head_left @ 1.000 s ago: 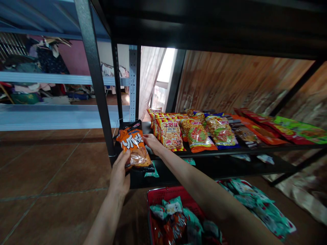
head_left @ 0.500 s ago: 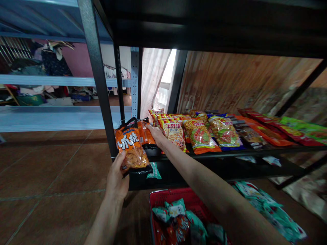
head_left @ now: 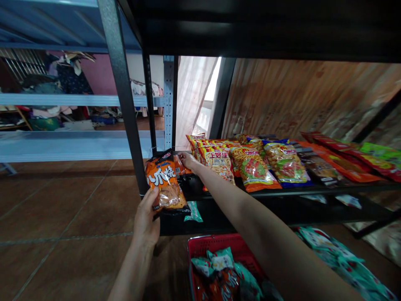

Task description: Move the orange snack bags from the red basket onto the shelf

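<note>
Orange-and-black snack bag [head_left: 167, 184] is held upright, tilted slightly back, at the left front corner of the black shelf [head_left: 294, 191], just beside the black post [head_left: 123, 92]. The left hand [head_left: 147, 219] grasps it by its lower left side, thumb across the front. Behind it, near the shelf's left end, is a second orange bag [head_left: 182, 167], partly hidden; the right hand [head_left: 189, 162] has its fingers at that bag's upper part, though I cannot tell whether they are closed on it. Along the shelf's front edge, going right, stand red-and-yellow bags [head_left: 217, 163], an orange-trimmed bag [head_left: 255, 167] and a blue-trimmed bag [head_left: 286, 163], with flatter packs [head_left: 318, 165] toward the right end. One green packet [head_left: 194, 212] lies on the lower shelf [head_left: 225, 215]. Below, a red basket [head_left: 200, 241] contains green and orange packets.
</note>
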The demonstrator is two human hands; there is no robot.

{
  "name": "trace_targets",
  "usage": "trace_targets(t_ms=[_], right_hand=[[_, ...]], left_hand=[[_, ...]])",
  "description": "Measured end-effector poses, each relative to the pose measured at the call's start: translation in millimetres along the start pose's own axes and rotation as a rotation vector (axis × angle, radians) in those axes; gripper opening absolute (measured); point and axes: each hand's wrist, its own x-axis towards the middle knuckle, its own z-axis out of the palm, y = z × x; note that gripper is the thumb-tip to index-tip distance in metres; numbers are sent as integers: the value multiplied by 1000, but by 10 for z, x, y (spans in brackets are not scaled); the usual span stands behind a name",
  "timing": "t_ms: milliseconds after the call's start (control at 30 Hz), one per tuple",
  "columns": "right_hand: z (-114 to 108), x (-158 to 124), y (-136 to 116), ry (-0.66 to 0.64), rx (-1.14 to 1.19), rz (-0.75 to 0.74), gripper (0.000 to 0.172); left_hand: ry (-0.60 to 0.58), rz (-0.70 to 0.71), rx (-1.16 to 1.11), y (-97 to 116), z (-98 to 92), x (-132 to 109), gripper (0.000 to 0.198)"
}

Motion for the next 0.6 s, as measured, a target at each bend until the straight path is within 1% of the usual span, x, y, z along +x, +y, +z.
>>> trace_targets(t_ms=[133,233,300,400,533,600], right_hand=[[-44,-46,100,-13,-321,5,17],[-71,-100,104,-16,-516,-39,20],[-76,-153,92,-18,-621,-74,26],[-80,-237,70,-32,-724,-114,32],[-94,-300,43,-55,-787,-148,33],[-96,-314,23,-53,-801,-149,33]], left_hand=[[-22,32,27,21,-16,-33,44],[-36,58,45,23,-11,-63,49],[-27,76,48,14,3,-73,51],[-25,89,37,-13,30,-82,51],[-41,183,35,-49,54,-102,51],[-42,201,43,-58,53,-106,51]])
